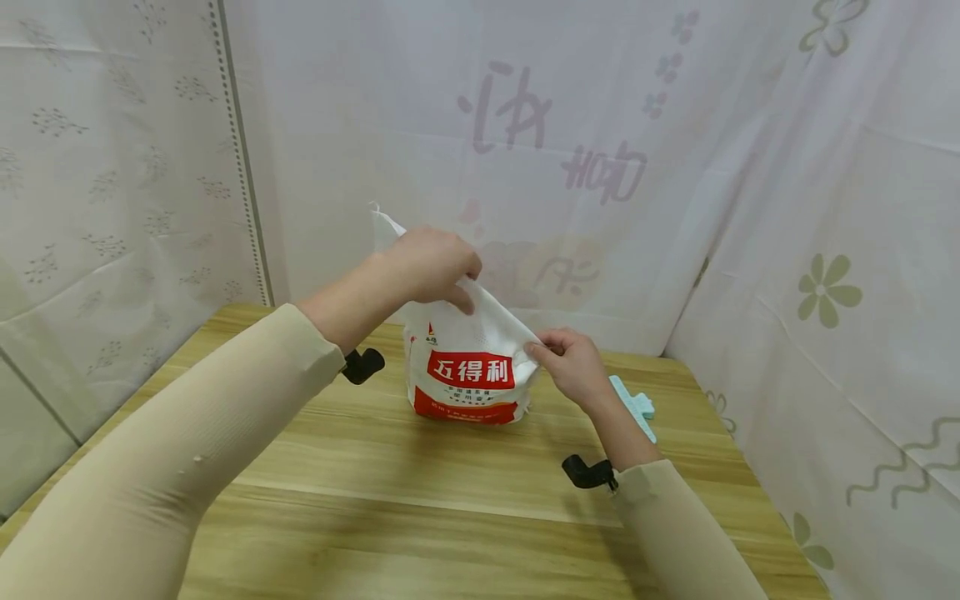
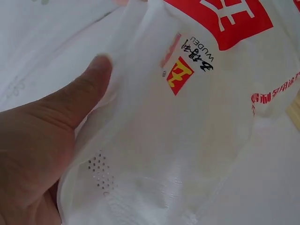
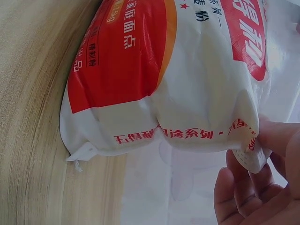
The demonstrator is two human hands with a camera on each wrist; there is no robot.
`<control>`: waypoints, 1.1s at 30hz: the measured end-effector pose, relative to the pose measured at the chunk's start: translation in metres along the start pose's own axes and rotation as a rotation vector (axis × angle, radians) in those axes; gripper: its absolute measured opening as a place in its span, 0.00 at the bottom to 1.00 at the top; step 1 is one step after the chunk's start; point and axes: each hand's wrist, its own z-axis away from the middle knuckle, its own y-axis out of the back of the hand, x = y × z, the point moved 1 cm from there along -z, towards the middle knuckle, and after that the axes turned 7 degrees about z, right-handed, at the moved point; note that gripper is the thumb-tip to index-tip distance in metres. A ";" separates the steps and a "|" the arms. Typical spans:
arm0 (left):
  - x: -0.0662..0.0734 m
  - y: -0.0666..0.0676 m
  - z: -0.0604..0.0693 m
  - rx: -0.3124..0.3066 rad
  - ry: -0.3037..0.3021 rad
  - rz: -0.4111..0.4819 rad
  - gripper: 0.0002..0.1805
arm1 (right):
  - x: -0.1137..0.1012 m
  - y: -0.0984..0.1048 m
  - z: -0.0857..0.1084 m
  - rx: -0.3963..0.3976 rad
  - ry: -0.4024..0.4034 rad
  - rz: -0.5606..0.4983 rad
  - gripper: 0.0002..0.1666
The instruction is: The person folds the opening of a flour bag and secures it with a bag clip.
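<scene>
A white plastic flour bag (image 1: 471, 392) with red panels stands upright on the wooden table, its slack top raised and slanting down to the right. My left hand (image 1: 431, 265) holds the upper edge. In the left wrist view, the thumb lies along that edge of the flour bag (image 2: 159, 126), while the other fingers are mostly hidden. With my right hand (image 1: 573, 367) I pinch the lower right corner of the top. The right wrist view has the thumb on one side of the flour bag (image 3: 201, 93) corner and curled fingers of the right hand (image 3: 267, 183) on the other.
A pale teal clip-like item (image 1: 637, 408) lies on the table (image 1: 360, 508) beside my right forearm, which partly covers it. Patterned white curtains (image 1: 337, 125) hang behind the table and along both sides. A black wrist mount (image 1: 588, 472) juts from the right sleeve.
</scene>
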 end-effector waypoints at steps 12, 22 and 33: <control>-0.007 0.002 0.000 -0.034 0.023 -0.002 0.24 | -0.001 0.001 0.000 0.001 0.013 0.005 0.18; -0.006 -0.001 -0.001 -0.041 0.017 -0.016 0.26 | 0.001 0.000 0.000 -0.002 0.011 -0.008 0.19; -0.004 -0.004 0.000 -0.017 0.004 -0.092 0.28 | 0.002 0.005 0.004 -0.045 0.041 -0.012 0.20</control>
